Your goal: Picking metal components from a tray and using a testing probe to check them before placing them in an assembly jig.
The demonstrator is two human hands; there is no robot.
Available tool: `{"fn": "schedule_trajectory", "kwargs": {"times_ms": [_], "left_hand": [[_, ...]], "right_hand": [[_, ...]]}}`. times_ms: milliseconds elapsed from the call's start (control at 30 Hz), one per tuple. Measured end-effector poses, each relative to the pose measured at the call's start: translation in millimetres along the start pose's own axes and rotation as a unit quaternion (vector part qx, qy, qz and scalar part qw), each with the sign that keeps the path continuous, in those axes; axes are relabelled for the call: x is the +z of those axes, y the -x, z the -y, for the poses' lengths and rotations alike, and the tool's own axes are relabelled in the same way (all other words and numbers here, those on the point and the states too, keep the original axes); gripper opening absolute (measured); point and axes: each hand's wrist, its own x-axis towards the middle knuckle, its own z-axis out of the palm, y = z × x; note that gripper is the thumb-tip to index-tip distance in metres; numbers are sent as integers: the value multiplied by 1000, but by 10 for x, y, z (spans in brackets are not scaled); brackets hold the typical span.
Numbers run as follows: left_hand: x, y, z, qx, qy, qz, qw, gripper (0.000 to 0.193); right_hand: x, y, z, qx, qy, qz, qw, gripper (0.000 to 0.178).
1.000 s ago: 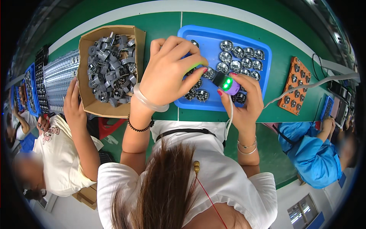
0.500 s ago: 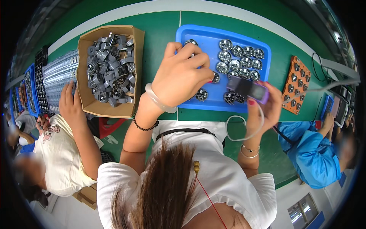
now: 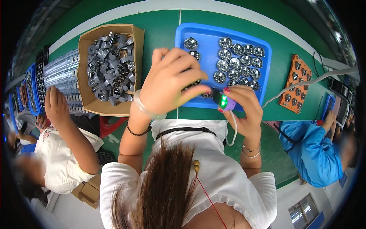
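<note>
My left hand (image 3: 173, 82) is over the left part of the blue tray (image 3: 207, 36), fingers apart and the thumb blurred. Round parts with shiny metal faces lie partly hidden under its fingers, and I see nothing held in it. My right hand (image 3: 246, 108) grips a small purple handheld device (image 3: 227, 104) with a black end, green lights and a white cable. That black end points at a round part (image 3: 207, 94) by my left thumb; whether they touch is unclear. Several more round parts (image 3: 235, 62) stand in rows on the tray's right side.
Left of the tray, a cardboard box (image 3: 136, 68) holds many grey round parts with metal pins. An orange board (image 3: 285, 99) with round parts lies to the right, near a pale cable (image 3: 305, 84). A co-worker's hand (image 3: 57, 107) is left of the box; a blue-sleeved person (image 3: 312, 152) sits right.
My right hand has brought the device left and nearer, and green lights now show on it. My left hand has shifted slightly left and its fingers have spread. The left co-worker's hand moved left.
</note>
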Motion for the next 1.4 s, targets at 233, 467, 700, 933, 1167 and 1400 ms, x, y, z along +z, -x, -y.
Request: {"fn": "schedule_trajectory", "kwargs": {"times_ms": [233,467,700,933,1167,1400], "left_hand": [[138,134,-199,48,-7,38,998,13],[286,154,-255,62,-35,46,996,16],[-83,253,-145,-16,-3,8,1000,14],[-193,350,-58,-88,-24,-33,995,17],[-77,281,-85,-57,-12,-27,998,26],[95,203,-89,-38,-6,-25,999,24]], "right_hand": [[-103,103,-35,32,-13,-52,998,41],[-205,73,-21,55,-60,-170,982,42],[14,-343,20,-36,-52,-23,998,43],[120,-367,-45,-39,-17,41,998,38],[67,-323,-55,-14,-6,22,1000,38],[38,-289,-84,-6,-16,1,1000,40]]}}
